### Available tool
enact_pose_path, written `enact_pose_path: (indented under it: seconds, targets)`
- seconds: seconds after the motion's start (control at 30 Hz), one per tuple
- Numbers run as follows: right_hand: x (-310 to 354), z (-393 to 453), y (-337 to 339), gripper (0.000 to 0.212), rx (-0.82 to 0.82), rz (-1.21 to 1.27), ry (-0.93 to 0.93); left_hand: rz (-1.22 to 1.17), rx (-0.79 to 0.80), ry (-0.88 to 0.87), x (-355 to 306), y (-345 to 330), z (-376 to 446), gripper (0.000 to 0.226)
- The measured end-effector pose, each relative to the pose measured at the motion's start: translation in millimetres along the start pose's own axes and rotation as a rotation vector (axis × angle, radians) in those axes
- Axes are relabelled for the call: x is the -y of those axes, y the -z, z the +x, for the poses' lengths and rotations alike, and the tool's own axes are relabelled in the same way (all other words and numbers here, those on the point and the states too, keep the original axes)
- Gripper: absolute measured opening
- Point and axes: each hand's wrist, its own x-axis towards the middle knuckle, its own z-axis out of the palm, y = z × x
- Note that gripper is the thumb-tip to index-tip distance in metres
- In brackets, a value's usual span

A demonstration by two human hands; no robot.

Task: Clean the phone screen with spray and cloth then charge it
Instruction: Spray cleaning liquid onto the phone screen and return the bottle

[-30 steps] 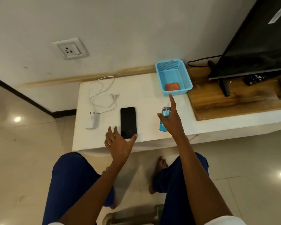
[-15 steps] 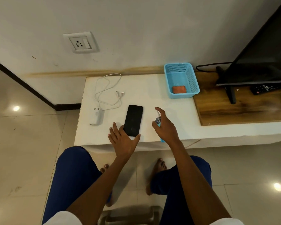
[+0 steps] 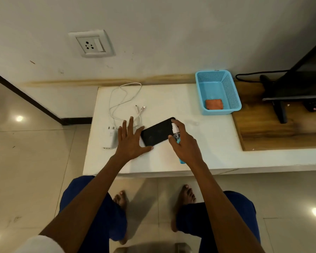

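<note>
A person seated at a low white table (image 3: 171, 99) steadies a black phone (image 3: 156, 132) that lies flat and skewed near the table's near edge, the left hand (image 3: 130, 141) spread open with its thumb against the phone's near-left corner, while the right hand (image 3: 185, 145) wraps a small blue spray bottle (image 3: 178, 138), forefinger on the white nozzle over the phone's right end. The phone looks rigid, slick and breakable, best pinned by its edges; the orange cloth (image 3: 213, 104) waits in the blue basket (image 3: 233, 92) at far right, and the white charger (image 3: 110, 136) lies just left of the left hand.
</note>
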Motion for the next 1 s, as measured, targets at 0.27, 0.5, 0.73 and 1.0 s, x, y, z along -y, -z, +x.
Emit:
enact_pose_path:
  seconds: [0.27, 0.5, 0.73, 1.0]
  targets:
    - [9, 17, -20, 0.050, -0.001, -0.087, 0.117, -0.042, -0.032, 0.050, -3, -1, -3, 0.094]
    - [-1, 19, -28, 0.042, 0.020, -0.167, 0.083, 0.103, -0.023, 0.030, -2, 11, 1, 0.094]
    - [-4, 11, -28, 0.042, 0.044, -0.191, 0.058, -0.044, 0.117, 0.050, -7, 11, 2, 0.093]
    - [5, 9, -33, 0.041, 0.043, -0.231, 0.030, -0.101, 0.124, 0.068, -5, 11, 3, 0.092]
